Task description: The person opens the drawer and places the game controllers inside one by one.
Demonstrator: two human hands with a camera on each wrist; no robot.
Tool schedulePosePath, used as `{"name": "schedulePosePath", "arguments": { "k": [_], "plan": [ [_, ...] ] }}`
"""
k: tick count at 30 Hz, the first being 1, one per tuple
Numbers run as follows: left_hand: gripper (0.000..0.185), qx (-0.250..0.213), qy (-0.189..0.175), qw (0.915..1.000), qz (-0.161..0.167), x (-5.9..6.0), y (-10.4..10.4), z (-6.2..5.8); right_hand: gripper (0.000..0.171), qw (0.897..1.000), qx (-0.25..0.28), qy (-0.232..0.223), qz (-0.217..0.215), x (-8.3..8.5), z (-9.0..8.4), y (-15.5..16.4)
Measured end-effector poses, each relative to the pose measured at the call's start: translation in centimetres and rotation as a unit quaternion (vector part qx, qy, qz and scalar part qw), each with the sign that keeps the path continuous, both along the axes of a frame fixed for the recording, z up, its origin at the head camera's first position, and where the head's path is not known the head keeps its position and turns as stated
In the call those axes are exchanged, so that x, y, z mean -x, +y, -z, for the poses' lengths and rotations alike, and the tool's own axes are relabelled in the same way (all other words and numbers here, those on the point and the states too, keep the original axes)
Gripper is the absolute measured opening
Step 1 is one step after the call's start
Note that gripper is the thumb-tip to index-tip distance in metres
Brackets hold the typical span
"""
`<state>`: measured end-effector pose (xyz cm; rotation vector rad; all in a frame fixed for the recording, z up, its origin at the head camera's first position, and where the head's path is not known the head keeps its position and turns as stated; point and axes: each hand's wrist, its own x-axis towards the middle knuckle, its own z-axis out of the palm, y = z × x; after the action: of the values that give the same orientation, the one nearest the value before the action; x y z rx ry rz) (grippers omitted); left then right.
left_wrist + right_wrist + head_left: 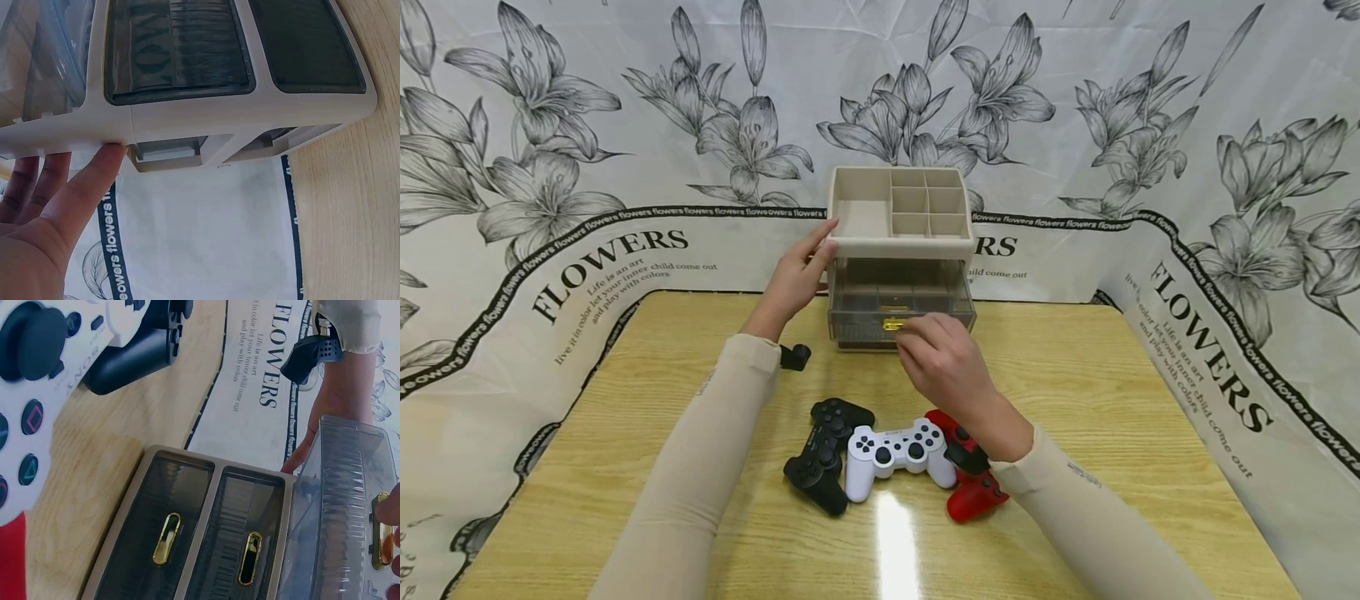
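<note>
A beige desktop organizer (898, 244) with a divided open top and smoky see-through drawers stands at the back of the table. Its uppermost drawer (853, 325) is pulled out toward me. My right hand (943, 358) pinches the gold drawer handle (377, 540) at the drawer's front. My left hand (793, 279) touches the organizer's left side near the top with fairly straight fingers; in the left wrist view, some of its fingertips pass out of sight behind the casing. Two lower drawers (234, 537) sit closed in the right wrist view.
In front of the organizer lie a black game controller (820, 458), a white game controller (898, 450) and a red game controller (973, 496), the red one partly under my right wrist. A flower-printed cloth (737, 150) hangs behind and beside the table.
</note>
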<state>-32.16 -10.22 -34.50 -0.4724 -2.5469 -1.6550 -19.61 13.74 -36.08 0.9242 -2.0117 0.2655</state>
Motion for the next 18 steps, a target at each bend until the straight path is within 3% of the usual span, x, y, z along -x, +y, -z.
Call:
{"name": "schedulePosePath", "arguments": {
  "k": [8, 13, 18],
  "plan": [
    [0.055, 0.004, 0.001, 1.0, -0.004, 0.0, 0.0, 0.0, 0.004, 1.0, 0.008, -0.021, 0.003, -0.9, 1.1, 0.7],
    [0.056, 0.001, 0.003, 1.0, -0.003, 0.0, 0.0, 0.0, 0.022, 0.995, -0.025, -0.097, -0.007, -1.3, 2.1, 1.4],
    [0.057, 0.002, -0.002, 1.0, -0.003, 0.0, 0.1, -0.1, 0.041, 0.982, -0.059, -0.18, 0.003, -1.5, 3.0, 1.9]
  ]
}}
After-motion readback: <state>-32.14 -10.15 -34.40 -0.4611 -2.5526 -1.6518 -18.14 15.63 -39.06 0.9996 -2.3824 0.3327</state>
